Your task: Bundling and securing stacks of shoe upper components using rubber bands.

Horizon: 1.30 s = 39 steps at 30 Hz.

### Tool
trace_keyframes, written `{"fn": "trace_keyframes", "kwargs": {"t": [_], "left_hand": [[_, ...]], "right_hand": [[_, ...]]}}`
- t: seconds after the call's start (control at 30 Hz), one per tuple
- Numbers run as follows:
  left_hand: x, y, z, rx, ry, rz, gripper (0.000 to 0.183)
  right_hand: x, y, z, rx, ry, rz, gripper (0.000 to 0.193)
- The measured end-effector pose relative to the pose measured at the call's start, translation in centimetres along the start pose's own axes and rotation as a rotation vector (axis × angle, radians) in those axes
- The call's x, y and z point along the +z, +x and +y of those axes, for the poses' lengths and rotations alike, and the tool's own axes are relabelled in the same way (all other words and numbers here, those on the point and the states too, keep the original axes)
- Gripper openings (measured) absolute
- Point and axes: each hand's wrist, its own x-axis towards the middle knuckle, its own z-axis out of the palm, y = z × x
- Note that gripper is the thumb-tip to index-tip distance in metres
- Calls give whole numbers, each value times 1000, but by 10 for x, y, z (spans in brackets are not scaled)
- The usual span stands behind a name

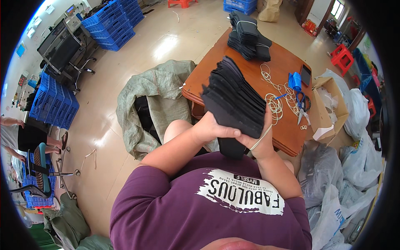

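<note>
A: We are in a workshop with a shiny beige floor, blue crates stacked at the far side, and a brown wooden surface in front of us.

B: Where is the stack of black flat pieces?

A: In our hands, lifted above our lap and the near edge of the surface. Our left hand is closed around its lower end, fingers wrapped across the front. Our right hand is closed on the other side of that end, with a pale cord running over the wrist.

B: How will it handle, in our judgement?

A: The pieces look soft and thin, so the stack is probably light but loose. The upper part fans out, so it may slide apart. We think the best hold is at the lower end, squeezed from both sides.

B: And the count?

A: One stack in the hands; the pieces are too many to count. One second pile of black pieces at the far end, one pair of scissors, one coil of cord, one dark phone, one open cardboard box to the right, one green sack on the floor.
</note>
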Motion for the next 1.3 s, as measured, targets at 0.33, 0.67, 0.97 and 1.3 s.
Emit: {"fn": "trace_keyframes", "kwargs": {"t": [0.33,0.67,0.97,1.3], "left_hand": [[9,-26,-8,401,880,266,63],[58,-7,-6,470,1245,-43,44],[59,-4,-8,308,1272,-110,44],[5,-19,18,-445,-123,-528,33]], "right_hand": [[-48,2,3,-259,-586,306,104],[-40,-9,19,-300,-1133,135,77],[-41,-8,28,-460,-1272,88,75],[-36,-5,9,-337,-1155,186,99]]}}
